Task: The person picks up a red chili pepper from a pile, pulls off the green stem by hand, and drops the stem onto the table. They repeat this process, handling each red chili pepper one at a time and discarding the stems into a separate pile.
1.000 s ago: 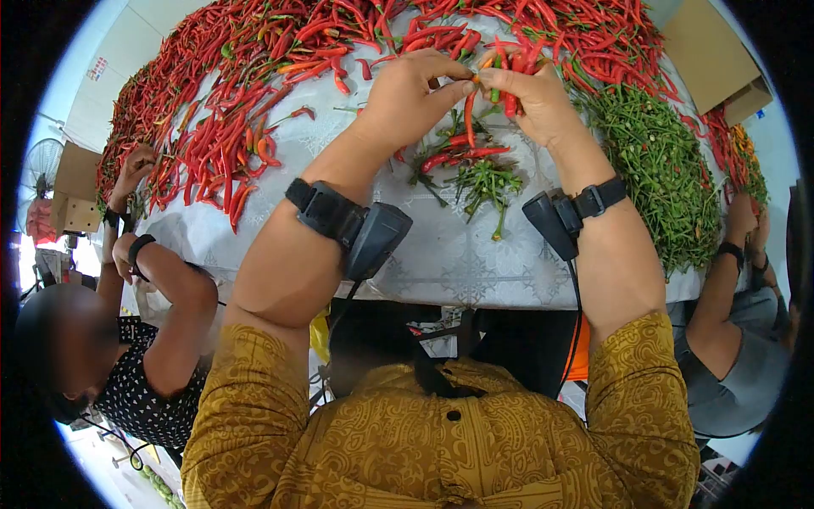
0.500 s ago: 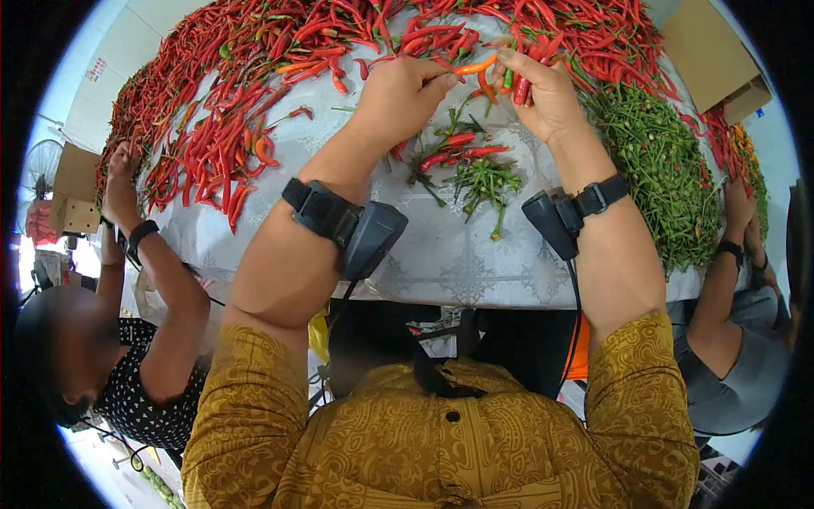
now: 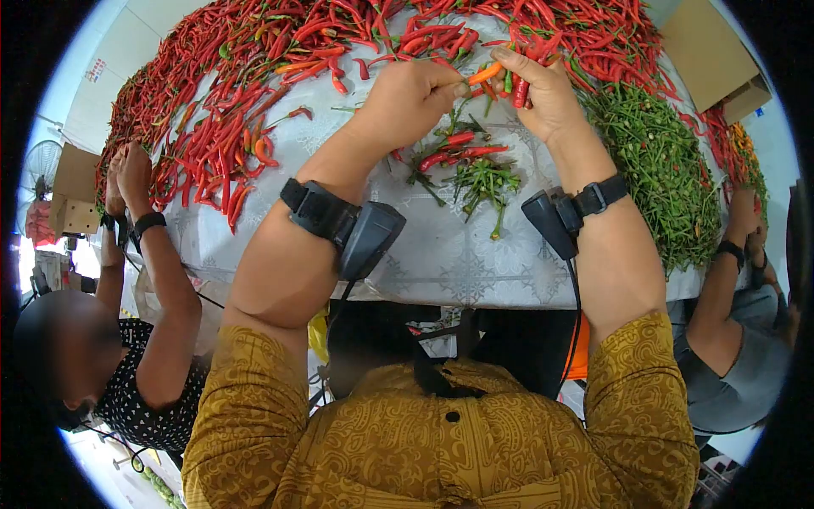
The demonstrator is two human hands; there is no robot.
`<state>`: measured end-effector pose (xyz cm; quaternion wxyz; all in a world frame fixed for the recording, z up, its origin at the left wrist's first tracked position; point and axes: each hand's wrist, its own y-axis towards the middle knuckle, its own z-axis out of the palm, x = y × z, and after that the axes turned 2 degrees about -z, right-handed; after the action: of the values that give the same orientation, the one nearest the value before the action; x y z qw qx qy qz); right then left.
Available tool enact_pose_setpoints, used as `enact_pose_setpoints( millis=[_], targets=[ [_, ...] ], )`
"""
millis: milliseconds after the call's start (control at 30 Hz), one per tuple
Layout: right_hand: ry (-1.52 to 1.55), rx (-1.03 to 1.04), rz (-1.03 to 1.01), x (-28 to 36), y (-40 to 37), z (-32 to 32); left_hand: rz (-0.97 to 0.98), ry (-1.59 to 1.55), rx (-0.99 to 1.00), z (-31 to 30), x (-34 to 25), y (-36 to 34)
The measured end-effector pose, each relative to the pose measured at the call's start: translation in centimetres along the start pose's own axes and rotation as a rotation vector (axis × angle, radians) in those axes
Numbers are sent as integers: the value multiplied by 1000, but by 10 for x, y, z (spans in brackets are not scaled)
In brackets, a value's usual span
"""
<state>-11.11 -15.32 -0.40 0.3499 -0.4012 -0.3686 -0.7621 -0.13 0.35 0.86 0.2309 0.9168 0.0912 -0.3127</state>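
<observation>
My left hand (image 3: 414, 95) has its fingers pinched at one end of an orange chili (image 3: 485, 74), near the far middle of the table. Closed round several red and green chilies is my right hand (image 3: 543, 92), its thumb against the orange chili's other end. Below the hands lie a few red chilies (image 3: 462, 154) and a small heap of green stems (image 3: 485, 185) on the patterned cloth. Loose red chilies (image 3: 437, 38) lie just beyond my hands.
Red chilies (image 3: 229, 127) are heaped at the left and far side, green stems (image 3: 657, 161) at the right. A person (image 3: 161, 280) works at the left, another (image 3: 729, 331) at the right. Cardboard boxes (image 3: 708, 51) stand beyond the table.
My left hand has shifted slightly right and toward me along the orange chili. The left person's hands have come together at the pile's edge; the right person's hands have moved slightly.
</observation>
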Motion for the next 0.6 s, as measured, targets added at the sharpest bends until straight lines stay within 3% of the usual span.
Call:
enact_pose_setpoints(
  millis=[167,233,400,600],
  targets=[
    [70,-2,99,2,-2,0,172,-132,31,1,4,1],
    [76,-95,117,3,-3,3,183,-138,34,1,3,1],
    [87,-63,148,5,-3,2,268,-168,32,-1,-3,2],
    [108,-58,205,0,0,-6,285,-306,197,-2,-8,-1]
  ],
)
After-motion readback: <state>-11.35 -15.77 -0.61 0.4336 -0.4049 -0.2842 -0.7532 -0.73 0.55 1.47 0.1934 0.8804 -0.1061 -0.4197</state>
